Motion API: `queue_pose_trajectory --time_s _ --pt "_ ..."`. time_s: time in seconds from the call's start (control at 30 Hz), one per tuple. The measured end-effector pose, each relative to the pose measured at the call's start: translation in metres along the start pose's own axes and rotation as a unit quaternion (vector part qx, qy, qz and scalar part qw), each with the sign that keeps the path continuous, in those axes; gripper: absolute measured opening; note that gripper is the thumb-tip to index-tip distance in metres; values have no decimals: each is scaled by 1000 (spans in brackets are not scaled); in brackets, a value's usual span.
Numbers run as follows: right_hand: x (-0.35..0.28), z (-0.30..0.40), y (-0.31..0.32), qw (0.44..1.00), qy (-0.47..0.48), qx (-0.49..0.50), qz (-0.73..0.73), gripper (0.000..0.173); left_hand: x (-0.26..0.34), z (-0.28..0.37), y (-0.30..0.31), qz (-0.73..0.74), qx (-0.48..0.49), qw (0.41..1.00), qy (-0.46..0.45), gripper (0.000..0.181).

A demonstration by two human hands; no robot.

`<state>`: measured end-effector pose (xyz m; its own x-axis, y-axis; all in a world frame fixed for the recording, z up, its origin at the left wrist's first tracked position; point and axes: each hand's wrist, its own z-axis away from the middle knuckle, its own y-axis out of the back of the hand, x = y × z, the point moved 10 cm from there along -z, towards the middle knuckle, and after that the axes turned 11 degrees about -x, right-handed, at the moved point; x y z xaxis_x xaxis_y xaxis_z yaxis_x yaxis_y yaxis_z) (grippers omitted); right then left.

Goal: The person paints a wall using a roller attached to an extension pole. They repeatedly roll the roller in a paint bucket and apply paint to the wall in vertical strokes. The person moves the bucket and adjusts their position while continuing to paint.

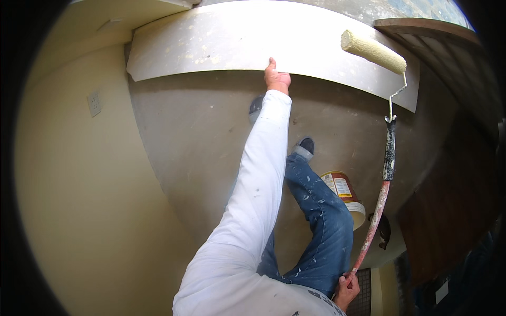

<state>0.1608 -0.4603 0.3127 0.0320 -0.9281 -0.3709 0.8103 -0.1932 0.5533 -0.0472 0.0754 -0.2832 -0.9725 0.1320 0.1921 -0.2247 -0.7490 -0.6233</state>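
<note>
My left hand [277, 77] grips the near edge of a long pale board [233, 43], thumb on top; the board bears paint splatters. Down at the lower right, my right hand [347, 290] is closed around the end of a long reddish, paint-spattered extension pole [371, 233]. At the pole's far end is a paint roller with a black, paint-covered grip [389, 150], a bent wire frame [391, 98] and a cream roller cover [373, 51]. In the picture, the roller cover overlaps the board's right part; whether they touch I cannot tell.
A paint bucket [343, 189] lies on the floor right of my leg. The cream wall at left carries a switch or outlet plate [94, 103]. A brown wooden edge [427, 24] stands at the upper right, with dark brown panelling [442, 233] below. My feet stand on the grey floor [189, 130].
</note>
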Motion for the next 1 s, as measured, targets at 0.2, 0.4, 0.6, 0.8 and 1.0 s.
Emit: queue_pose_trajectory --time_s 0.2,0.4,0.6,0.8,1.0 --pt "-17 6 3 998 -52 -9 41 27 15 -4 16 -12 -37 999 35 47" --pt "-21 17 3 998 -57 -30 11 30 48 11 25 -272 -23 943 190 56" --pt "-39 22 12 993 -82 -74 -30 29 94 93 -31 -591 -157 759 224 63" --pt "-70 21 32 987 -69 -140 -32 30 215 304 4 -788 -92 551 259 49" --pt "-114 40 65 986 -66 -146 -47 30 224 487 -47 -838 -15 446 313 60"
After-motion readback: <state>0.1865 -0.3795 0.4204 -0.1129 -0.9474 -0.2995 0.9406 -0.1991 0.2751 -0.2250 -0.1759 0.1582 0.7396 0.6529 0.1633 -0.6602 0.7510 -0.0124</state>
